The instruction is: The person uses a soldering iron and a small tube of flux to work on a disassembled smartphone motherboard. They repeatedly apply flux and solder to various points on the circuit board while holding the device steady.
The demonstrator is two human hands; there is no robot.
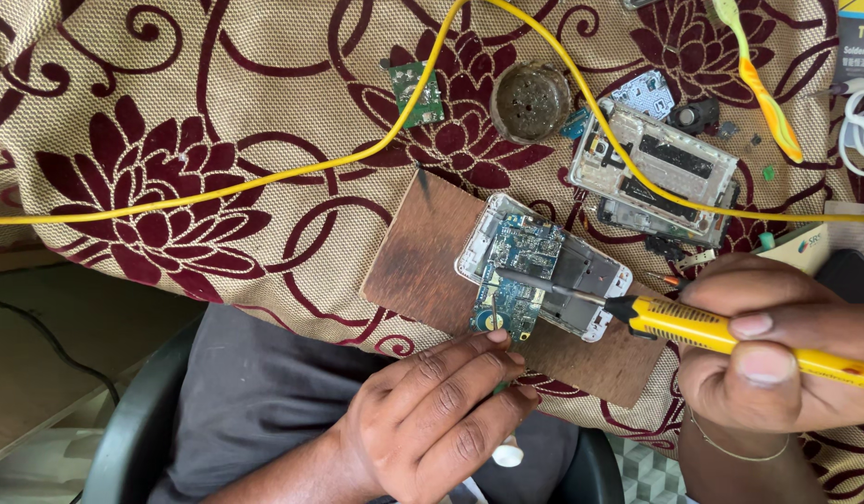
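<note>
The right hand (777, 359) is closed around a yellow soldering iron (730, 334), its dark tip resting on a blue circuit board (516, 275). The left hand (441, 411) sits at six o'clock from that board, fingers narrowed, their tips pinching or pressing the board's lower edge; which one cannot be made out. The board lies partly inside an opened white phone shell (595, 285), its lower end overhanging the shell. The shell rests on a brown wooden board (422, 257), laid on a flowered cloth (152, 121) covering the tabletop.

At one o'clock from the shell lies a second opened phone frame (665, 168) with parts inside. At twelve o'clock stands a round tin (531, 101) holding dark residue. A small green board (416, 93) lies at eleven o'clock. A yellow cable (264, 177) crosses the cloth, passing over the second frame.

The cloth to the left is open. The wooden board's lower corner reaches the tabletop edge. The iron's handle is cut off at the right border.
</note>
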